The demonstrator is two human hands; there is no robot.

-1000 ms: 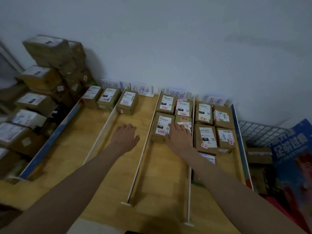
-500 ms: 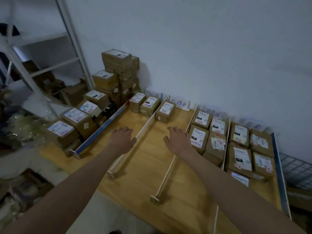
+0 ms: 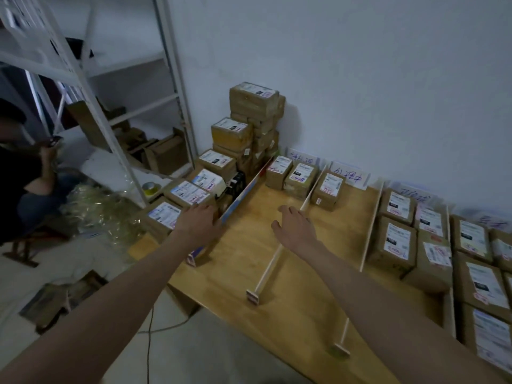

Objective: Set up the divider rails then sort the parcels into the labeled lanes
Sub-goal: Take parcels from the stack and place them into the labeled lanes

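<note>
Unsorted parcel stack point(image 3: 194, 194) just under/ahead of L hand point(image 3: 198, 225), fingers relaxed, gripping nothing. R hand point(image 3: 297, 228) spread flat, empty, over divider rail point(image 3: 270, 266). Sorted parcels point(image 3: 399, 239) in lanes to R of R hand; blue edge rail point(image 3: 243, 191) btwn hands.

Bare bench point(image 3: 243, 261) at 6 o'clock lies open; parcels point(image 3: 291, 176) at 12 block the lane heads.

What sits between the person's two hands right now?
In the head view, the blue edge rail and a bare strip of wooden tabletop lie between the left hand, which reaches over the unsorted parcels, and the right hand.
</note>
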